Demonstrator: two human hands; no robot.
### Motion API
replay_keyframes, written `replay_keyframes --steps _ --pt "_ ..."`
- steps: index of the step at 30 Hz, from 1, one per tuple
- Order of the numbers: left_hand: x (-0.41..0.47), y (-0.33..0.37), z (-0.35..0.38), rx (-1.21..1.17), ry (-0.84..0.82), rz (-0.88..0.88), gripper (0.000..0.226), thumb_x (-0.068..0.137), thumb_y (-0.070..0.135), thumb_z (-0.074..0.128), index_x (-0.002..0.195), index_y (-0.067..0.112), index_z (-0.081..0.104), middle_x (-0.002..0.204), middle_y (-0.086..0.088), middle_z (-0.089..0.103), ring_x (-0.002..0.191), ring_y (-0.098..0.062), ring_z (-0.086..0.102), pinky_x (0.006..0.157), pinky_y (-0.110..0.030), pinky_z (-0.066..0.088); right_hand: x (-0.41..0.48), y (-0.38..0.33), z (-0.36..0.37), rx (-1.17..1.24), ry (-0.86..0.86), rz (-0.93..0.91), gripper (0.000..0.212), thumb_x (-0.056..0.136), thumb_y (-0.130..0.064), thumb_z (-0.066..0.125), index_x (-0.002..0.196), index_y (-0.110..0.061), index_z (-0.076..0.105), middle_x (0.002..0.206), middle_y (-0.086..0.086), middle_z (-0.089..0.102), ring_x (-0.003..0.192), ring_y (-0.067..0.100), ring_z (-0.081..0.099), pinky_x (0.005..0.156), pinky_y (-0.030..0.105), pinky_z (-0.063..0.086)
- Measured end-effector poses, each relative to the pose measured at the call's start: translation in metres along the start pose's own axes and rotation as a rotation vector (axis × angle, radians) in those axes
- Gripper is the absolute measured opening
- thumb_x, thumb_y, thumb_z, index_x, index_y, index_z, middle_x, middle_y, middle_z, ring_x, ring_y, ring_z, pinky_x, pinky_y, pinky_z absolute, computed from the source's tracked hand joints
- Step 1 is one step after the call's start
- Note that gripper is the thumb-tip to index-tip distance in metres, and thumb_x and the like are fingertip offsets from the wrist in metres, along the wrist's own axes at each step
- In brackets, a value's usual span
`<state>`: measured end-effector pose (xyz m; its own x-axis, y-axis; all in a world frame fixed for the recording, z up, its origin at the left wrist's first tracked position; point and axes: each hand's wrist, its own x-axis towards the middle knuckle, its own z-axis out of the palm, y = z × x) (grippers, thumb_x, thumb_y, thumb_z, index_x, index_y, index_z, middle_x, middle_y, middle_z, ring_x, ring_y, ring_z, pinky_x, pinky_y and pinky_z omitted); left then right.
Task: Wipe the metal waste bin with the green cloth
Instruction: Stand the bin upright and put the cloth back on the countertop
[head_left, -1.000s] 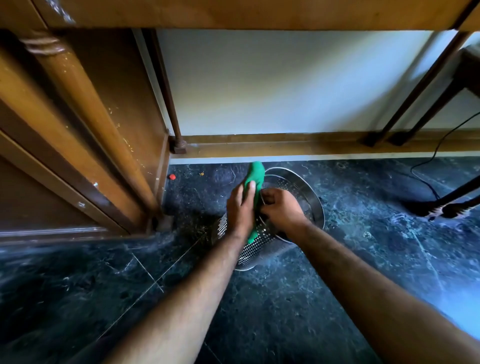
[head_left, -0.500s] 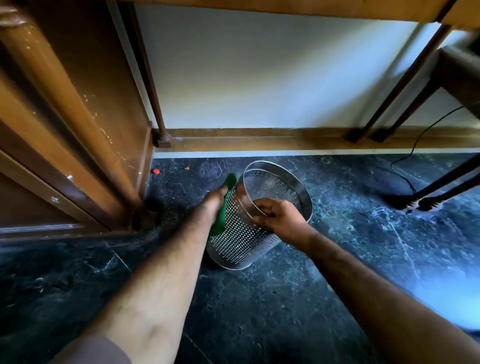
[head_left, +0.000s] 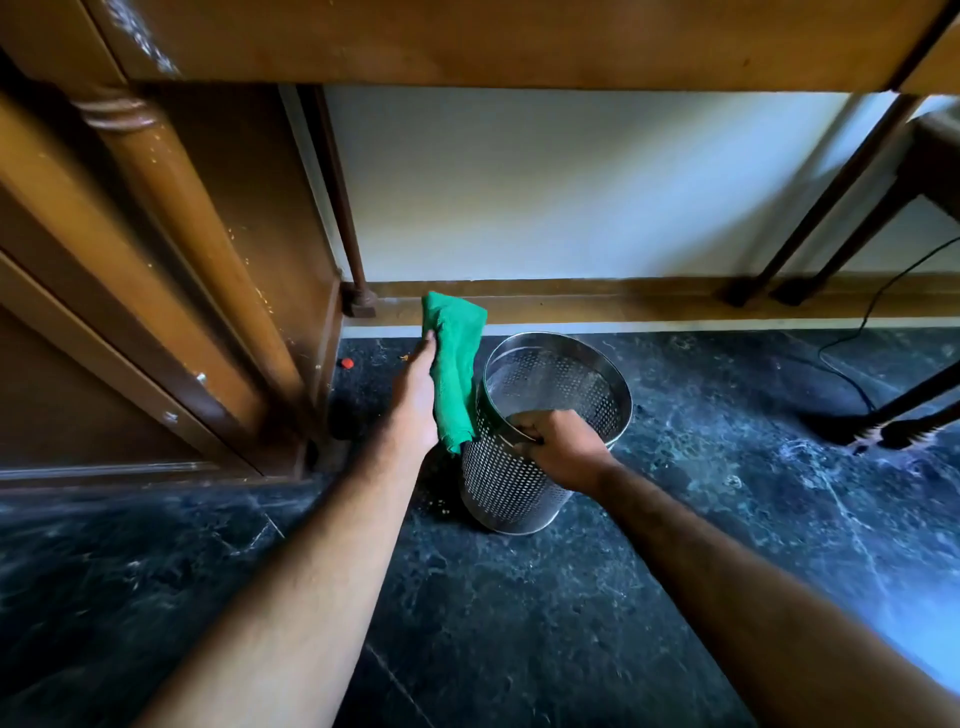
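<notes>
A perforated metal waste bin (head_left: 498, 483) stands nearly upright on the dark marble floor, its open top tilted slightly away from me. My right hand (head_left: 561, 441) grips its near rim, fingers hooked inside. My left hand (head_left: 415, 400) holds the folded green cloth (head_left: 454, 358) against the bin's upper left outer wall. The cloth sticks up past my fingertips, above the rim.
A wooden cabinet (head_left: 171, 249) and its turned post stand close on the left. A wooden skirting board (head_left: 623, 301) runs along the white wall behind the bin. Dark furniture legs (head_left: 810, 208) and a black cable (head_left: 852, 332) are at the right. A small red bit (head_left: 347, 363) lies by the cabinet.
The bin went from lying tilted on its side to nearly upright. My left hand slid the cloth down the bin's left wall, then back up to the rim. My right hand kept its grip.
</notes>
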<state>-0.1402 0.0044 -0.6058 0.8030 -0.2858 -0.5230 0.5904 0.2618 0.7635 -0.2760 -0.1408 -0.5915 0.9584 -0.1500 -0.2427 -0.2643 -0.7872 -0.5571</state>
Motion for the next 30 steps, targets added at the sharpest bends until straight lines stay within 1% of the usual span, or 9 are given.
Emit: replay_keyframes --steps 4,9,14,17,20,22,25,27,30 --pt "0.0 0.0 -0.021 -0.055 0.027 0.001 0.053 0.09 0.062 0.055 0.112 0.016 0.073 0.096 -0.011 0.076 0.077 -0.026 0.073 0.076 -0.037 0.06 0.006 -0.004 0.013 -0.087 -0.013 -0.005 0.029 0.087 -0.03 0.068 0.116 -0.035 0.069 0.1 0.0 0.078 0.091 0.026 0.07 0.077 0.036 0.057" --pt "0.002 0.003 -0.041 -0.038 0.126 0.009 0.059 0.083 0.062 0.064 0.121 0.017 0.07 0.114 -0.012 0.075 0.104 -0.033 0.072 0.096 -0.049 0.056 0.009 -0.004 0.029 -0.142 -0.007 -0.004 0.028 0.085 -0.033 0.063 0.113 -0.037 0.065 0.1 0.0 0.077 0.09 0.028 0.071 0.073 0.032 0.053" --pt "-0.001 0.002 -0.049 -0.076 0.117 0.015 0.047 0.088 0.06 0.059 0.106 0.02 0.074 0.092 -0.008 0.08 0.085 -0.028 0.075 0.073 -0.036 0.059 0.012 -0.002 0.029 -0.116 -0.039 -0.004 0.031 0.086 -0.031 0.065 0.117 -0.034 0.066 0.109 0.0 0.077 0.099 0.027 0.071 0.079 0.032 0.056" --pt "-0.004 0.012 -0.041 -0.088 0.099 0.068 0.045 0.091 0.058 0.054 0.103 0.02 0.074 0.088 -0.007 0.08 0.077 -0.026 0.075 0.066 -0.032 0.058 0.009 -0.01 0.018 -0.069 -0.014 -0.068 0.083 0.072 -0.061 0.076 0.141 -0.027 0.047 0.14 0.0 0.062 0.126 0.022 0.06 0.104 0.043 0.052" --pt "-0.024 0.023 -0.025 -0.124 0.136 0.078 0.05 0.091 0.06 0.052 0.114 0.02 0.07 0.104 -0.01 0.076 0.093 -0.028 0.071 0.078 -0.037 0.056 -0.001 -0.037 0.004 -0.202 0.122 -0.256 0.118 0.062 -0.082 0.066 0.154 -0.018 0.028 0.16 0.006 0.038 0.149 0.023 0.032 0.122 0.045 0.03" --pt "-0.044 0.03 -0.01 -0.173 0.184 0.029 0.052 0.091 0.061 0.051 0.113 0.018 0.07 0.102 -0.011 0.076 0.094 -0.029 0.071 0.082 -0.04 0.057 -0.008 -0.058 -0.007 -0.169 0.131 -0.314 0.114 0.067 -0.07 0.072 0.156 -0.017 0.024 0.163 0.008 0.033 0.151 0.024 0.027 0.124 0.043 0.026" --pt "-0.075 0.046 0.013 -0.214 0.251 -0.06 0.046 0.092 0.059 0.052 0.099 0.017 0.07 0.076 -0.009 0.079 0.072 -0.027 0.075 0.064 -0.033 0.057 -0.023 -0.09 -0.032 -0.042 0.107 -0.276 0.094 0.073 -0.041 0.076 0.153 -0.016 0.033 0.159 0.008 0.04 0.143 0.025 0.042 0.118 0.038 0.036" --pt "-0.104 0.064 0.032 -0.241 0.275 -0.089 0.041 0.094 0.054 0.052 0.091 0.017 0.067 0.063 -0.005 0.077 0.056 -0.02 0.074 0.054 -0.028 0.054 -0.038 -0.111 -0.057 0.001 0.103 -0.229 0.08 0.074 -0.034 0.07 0.148 -0.016 0.043 0.15 0.01 0.053 0.129 0.028 0.057 0.107 0.038 0.048" --pt "-0.144 0.092 0.06 -0.281 0.247 -0.122 0.039 0.092 0.053 0.057 0.093 0.015 0.068 0.076 -0.009 0.076 0.067 -0.023 0.073 0.059 -0.032 0.054 -0.059 -0.137 -0.1 0.108 0.144 -0.121 0.059 0.077 -0.025 0.063 0.135 -0.016 0.059 0.12 0.017 0.072 0.102 0.033 0.071 0.088 0.037 0.058"
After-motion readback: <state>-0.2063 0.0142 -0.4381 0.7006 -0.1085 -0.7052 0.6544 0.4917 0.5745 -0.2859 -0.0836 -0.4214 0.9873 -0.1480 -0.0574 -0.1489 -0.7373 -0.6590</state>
